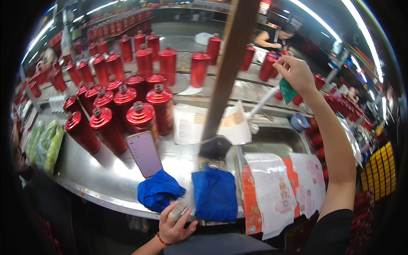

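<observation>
My right hand [295, 74] is raised at the far right above the sink, its fingers bent together. From it hangs a small green sheet [287, 90], cloth or film, I cannot tell which. My left hand [176, 227] lies low at the metal table's front edge, fingers apart, one finger wrapped in a pale covering. It is nearest to a crumpled blue cloth [159, 190]; a folded blue cloth [215, 194] lies to its right. Printed sheets [274, 187], white over orange, drape over the front of the sink.
Several glossy red bottles [140, 117] crowd the table's left side, a phone [144, 154] leaning against them. A brown post [225, 63] rises mid-table before an open booklet [191, 123]. The sink [276, 135] has a blue round container [299, 122] at its corner. A co-worker [272, 39] sits beyond.
</observation>
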The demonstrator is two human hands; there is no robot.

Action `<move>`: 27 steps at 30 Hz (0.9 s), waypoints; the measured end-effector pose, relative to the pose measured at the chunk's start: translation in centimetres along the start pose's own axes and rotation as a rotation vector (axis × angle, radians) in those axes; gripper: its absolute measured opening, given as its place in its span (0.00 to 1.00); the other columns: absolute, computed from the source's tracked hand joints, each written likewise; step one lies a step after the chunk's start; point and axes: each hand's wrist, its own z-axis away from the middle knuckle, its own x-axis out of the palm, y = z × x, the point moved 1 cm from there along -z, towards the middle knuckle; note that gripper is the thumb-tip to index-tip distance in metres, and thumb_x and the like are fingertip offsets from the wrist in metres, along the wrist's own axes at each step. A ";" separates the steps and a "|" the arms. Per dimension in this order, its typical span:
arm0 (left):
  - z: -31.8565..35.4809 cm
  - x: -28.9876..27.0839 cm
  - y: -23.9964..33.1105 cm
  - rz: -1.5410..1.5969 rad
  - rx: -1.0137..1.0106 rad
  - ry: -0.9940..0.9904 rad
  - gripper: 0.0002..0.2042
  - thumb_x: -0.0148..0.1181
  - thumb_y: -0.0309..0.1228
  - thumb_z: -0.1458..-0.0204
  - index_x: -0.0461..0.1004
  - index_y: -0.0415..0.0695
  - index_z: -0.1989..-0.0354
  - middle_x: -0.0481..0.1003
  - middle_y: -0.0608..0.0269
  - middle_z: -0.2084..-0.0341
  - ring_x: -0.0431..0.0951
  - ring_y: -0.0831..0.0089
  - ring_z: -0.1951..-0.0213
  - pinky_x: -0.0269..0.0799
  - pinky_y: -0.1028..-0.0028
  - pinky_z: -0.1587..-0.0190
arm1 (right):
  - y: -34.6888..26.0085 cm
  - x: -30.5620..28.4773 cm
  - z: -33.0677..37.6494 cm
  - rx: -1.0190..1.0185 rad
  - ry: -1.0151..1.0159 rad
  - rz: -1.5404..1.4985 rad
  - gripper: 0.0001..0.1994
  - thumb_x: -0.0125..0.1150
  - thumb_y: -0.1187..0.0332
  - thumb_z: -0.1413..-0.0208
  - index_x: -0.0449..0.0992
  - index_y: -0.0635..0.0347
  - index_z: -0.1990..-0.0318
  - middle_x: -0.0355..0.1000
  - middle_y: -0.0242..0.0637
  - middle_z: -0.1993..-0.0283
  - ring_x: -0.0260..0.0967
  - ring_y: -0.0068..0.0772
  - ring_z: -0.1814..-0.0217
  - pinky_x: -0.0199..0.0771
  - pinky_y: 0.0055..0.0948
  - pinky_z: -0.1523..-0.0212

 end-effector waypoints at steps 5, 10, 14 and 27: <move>0.1 0.9 -1.9 -0.144 0.087 -0.070 0.27 0.68 0.57 0.46 0.83 0.47 0.49 0.70 0.55 0.44 0.66 0.55 0.38 0.76 0.61 0.40 | -0.2 15.6 -7.7 -0.061 -0.140 -0.117 0.25 0.71 0.56 0.45 0.79 0.66 0.46 0.81 0.49 0.60 0.80 0.43 0.57 0.78 0.37 0.56; 1.2 1.9 -1.7 -0.311 0.103 -0.115 0.36 0.54 0.71 0.45 0.85 0.47 0.53 0.74 0.53 0.46 0.69 0.55 0.39 0.74 0.56 0.38 | -2.4 25.1 -15.8 0.139 -0.166 0.059 0.40 0.66 0.37 0.46 0.75 0.68 0.41 0.80 0.57 0.49 0.78 0.58 0.45 0.75 0.47 0.42; 2.3 2.2 -1.9 -0.286 0.074 -0.144 0.34 0.55 0.69 0.44 0.85 0.49 0.52 0.76 0.56 0.46 0.69 0.57 0.39 0.75 0.59 0.40 | -0.9 27.6 -17.0 0.278 -0.272 0.077 0.32 0.56 0.39 0.38 0.78 0.63 0.47 0.79 0.56 0.48 0.77 0.61 0.44 0.76 0.52 0.44; -5.0 -1.5 -1.1 0.257 0.003 -0.014 0.24 0.69 0.36 0.43 0.76 0.39 0.39 0.73 0.48 0.40 0.75 0.51 0.41 0.74 0.60 0.38 | -6.5 -2.4 -1.9 -0.098 -0.014 -0.359 0.10 0.63 0.64 0.36 0.75 0.61 0.63 0.69 0.29 0.76 0.65 0.15 0.73 0.62 0.21 0.72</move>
